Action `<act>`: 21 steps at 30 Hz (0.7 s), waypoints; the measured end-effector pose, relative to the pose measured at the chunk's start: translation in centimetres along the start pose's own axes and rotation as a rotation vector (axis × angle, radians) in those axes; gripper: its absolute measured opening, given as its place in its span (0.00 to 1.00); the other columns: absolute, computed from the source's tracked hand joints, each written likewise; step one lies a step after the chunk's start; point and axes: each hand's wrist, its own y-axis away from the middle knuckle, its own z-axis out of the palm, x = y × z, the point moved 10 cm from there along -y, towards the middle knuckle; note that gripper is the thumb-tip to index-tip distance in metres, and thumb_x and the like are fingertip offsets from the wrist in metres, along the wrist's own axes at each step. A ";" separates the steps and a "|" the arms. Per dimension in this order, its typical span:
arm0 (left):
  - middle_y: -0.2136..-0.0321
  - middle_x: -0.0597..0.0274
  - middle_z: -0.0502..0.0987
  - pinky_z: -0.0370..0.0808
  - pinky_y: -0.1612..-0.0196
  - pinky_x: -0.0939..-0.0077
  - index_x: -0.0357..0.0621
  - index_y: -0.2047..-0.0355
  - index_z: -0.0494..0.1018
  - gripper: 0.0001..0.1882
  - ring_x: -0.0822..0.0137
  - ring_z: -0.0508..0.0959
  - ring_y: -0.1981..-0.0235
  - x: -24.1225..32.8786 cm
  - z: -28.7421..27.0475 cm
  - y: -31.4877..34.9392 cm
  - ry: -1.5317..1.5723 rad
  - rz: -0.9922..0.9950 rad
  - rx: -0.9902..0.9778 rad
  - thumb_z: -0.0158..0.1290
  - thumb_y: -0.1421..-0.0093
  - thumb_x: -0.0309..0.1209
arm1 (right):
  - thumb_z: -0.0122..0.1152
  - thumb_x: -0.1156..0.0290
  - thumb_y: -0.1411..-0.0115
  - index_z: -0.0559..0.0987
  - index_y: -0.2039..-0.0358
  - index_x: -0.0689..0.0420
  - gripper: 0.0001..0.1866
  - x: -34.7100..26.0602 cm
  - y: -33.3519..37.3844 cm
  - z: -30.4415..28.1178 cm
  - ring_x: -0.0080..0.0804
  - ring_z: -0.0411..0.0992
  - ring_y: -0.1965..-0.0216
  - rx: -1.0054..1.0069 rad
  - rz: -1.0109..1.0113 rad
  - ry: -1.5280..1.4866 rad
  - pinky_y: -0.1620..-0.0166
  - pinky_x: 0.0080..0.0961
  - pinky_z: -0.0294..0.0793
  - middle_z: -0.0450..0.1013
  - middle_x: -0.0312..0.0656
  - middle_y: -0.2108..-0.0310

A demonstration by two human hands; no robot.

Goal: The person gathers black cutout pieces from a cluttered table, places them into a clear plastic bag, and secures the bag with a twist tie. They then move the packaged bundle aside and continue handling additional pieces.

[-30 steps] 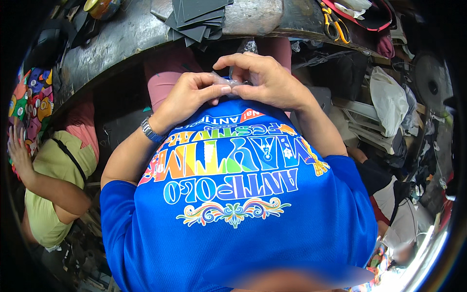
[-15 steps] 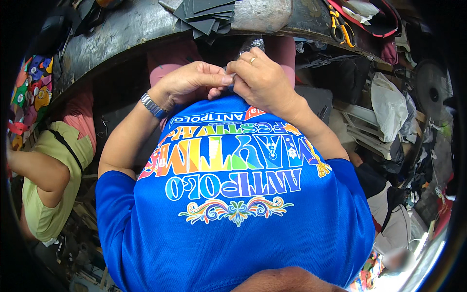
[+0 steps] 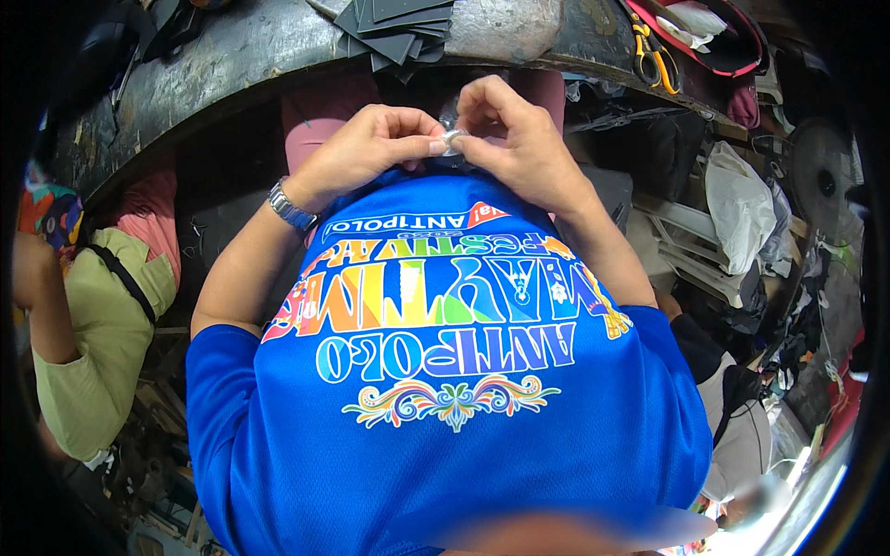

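Left hand [image 3: 373,141] and right hand [image 3: 521,137] both pinching shiny plastic piece [image 3: 451,139] with fingertips, between blue shirt [image 3: 454,468] and counter [image 3: 250,65] edge; dark sheets [image 3: 400,26], orange-handled cutters [image 3: 654,46] lying on counter

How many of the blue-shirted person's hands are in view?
2. The left hand is upper centre, fingertips at a small shiny piece; the right hand is across from it, at the same piece. Some fingers are partly hidden.

Right fingers [image 3: 489,90] have lifted, exposing clear plastic [image 3: 451,138].
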 end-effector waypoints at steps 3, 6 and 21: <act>0.70 0.71 0.77 0.72 0.62 0.87 0.40 0.58 0.78 0.12 0.82 0.71 0.72 -1.9 0.3 0.1 0.331 -0.095 -0.016 0.59 0.39 0.33 | 0.62 0.78 0.42 0.73 0.59 0.61 0.11 0.7 -0.1 0.3 0.21 0.74 0.64 -0.060 -0.010 -0.048 0.58 0.19 0.75 0.75 0.38 0.65; 0.65 0.68 0.77 0.77 0.58 0.83 0.39 0.55 0.76 0.13 0.81 0.72 0.72 -2.8 1.6 0.0 0.694 -0.162 -0.098 0.59 0.39 0.30 | 0.61 0.79 0.41 0.75 0.61 0.61 0.08 1.3 -0.1 -0.1 0.20 0.74 0.63 0.029 -0.027 -0.194 0.60 0.18 0.75 0.75 0.37 0.66; 0.68 0.70 0.75 0.78 0.57 0.80 0.38 0.55 0.75 0.12 0.83 0.71 0.72 -3.2 0.5 -0.6 0.615 -0.061 0.072 0.56 0.36 0.30 | 0.65 0.84 0.53 0.78 0.70 0.62 0.08 -4.7 1.6 -0.3 0.38 0.74 0.67 0.323 -0.518 0.495 0.64 0.28 0.74 0.75 0.44 0.69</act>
